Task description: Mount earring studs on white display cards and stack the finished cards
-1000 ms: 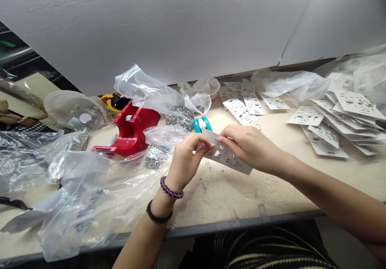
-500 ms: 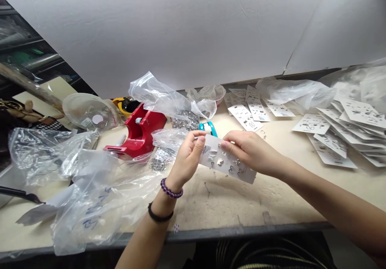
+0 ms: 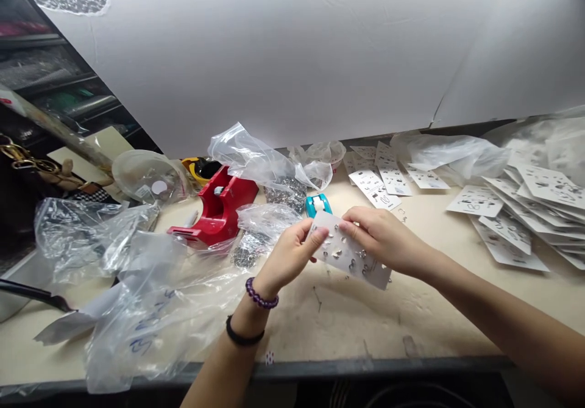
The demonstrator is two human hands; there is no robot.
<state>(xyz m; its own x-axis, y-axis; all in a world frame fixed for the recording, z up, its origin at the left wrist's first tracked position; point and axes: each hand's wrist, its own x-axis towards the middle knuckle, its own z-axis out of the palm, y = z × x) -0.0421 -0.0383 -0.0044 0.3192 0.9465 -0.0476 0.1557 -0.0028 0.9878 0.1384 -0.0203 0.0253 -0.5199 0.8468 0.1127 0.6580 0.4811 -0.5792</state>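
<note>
A white earring card [image 3: 343, 260] with several small metal earrings on its face is held tilted over the table between both hands. My left hand [image 3: 295, 250] pinches its left end, thumb on the face and fingers behind. My right hand [image 3: 381, 234] grips the card's upper edge, its thumb near the earrings and its other fingers partly hidden behind the card. Just beyond the card sits a small teal tape dispenser [image 3: 319, 203]. Clear bags of small metal pieces [image 3: 247, 250] lie left of my left hand.
A red tape dispenser [image 3: 219, 210] stands left of centre, with crumpled clear bags [image 3: 150, 329] before it. Stacked earring cards [image 3: 516, 225] fill the right side; more cards [image 3: 372, 185] lie at the back by the white wall [image 3: 292, 60]. A clear tub [image 3: 146, 176] stands back left.
My left thumb and fingers have shifted further onto the card's left end, covering its printed code. The card stays in both hands. The whole view has tipped slightly upward.
</note>
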